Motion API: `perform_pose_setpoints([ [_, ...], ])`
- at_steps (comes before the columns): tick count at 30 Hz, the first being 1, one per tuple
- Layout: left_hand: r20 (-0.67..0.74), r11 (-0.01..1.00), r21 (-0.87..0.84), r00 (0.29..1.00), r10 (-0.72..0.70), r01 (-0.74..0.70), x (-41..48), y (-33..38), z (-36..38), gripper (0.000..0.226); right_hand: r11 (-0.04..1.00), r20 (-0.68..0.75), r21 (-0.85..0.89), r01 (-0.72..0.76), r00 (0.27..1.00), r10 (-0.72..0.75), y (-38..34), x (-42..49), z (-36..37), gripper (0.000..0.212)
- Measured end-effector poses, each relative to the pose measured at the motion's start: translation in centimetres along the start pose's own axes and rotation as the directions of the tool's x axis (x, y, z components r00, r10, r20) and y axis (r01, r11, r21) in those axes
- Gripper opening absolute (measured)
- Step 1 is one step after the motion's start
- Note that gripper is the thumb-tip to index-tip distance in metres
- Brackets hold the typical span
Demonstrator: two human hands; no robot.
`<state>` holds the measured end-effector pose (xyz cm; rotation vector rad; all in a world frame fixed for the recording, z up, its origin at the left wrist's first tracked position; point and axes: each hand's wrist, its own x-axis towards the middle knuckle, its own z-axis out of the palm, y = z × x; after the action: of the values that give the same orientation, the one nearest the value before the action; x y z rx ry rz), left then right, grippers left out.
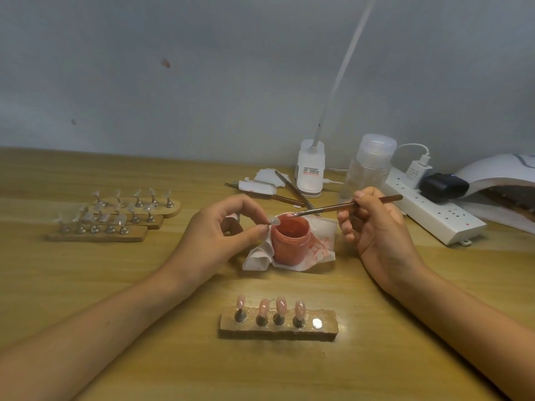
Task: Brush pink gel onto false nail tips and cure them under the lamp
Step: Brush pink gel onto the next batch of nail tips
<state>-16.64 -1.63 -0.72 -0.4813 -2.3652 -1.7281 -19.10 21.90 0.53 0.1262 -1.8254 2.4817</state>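
One gel jar (290, 241) between both hands (214, 230) (375, 227)

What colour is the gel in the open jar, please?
The gel jar is coral pink, clearest in the head view.

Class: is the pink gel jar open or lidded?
Open: no lid on the jar; the brush tip meets its exposed gel.

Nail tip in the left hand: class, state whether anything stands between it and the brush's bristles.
Nothing visible does. The brush holds its bristles over the open gel jar, just right of the nail tip pinched by the left hand.
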Motion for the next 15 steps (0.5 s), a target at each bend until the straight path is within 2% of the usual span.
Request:
perform_pose_setpoints([
  [15,0.026,0.999,-0.031,0.999,-0.026,0.027,-0.08,0.37,0.05,0.016,0.999,0.1,-0.021,0.037,0.994,-0.034,0.05,-0.12,0.16,0.015],
])
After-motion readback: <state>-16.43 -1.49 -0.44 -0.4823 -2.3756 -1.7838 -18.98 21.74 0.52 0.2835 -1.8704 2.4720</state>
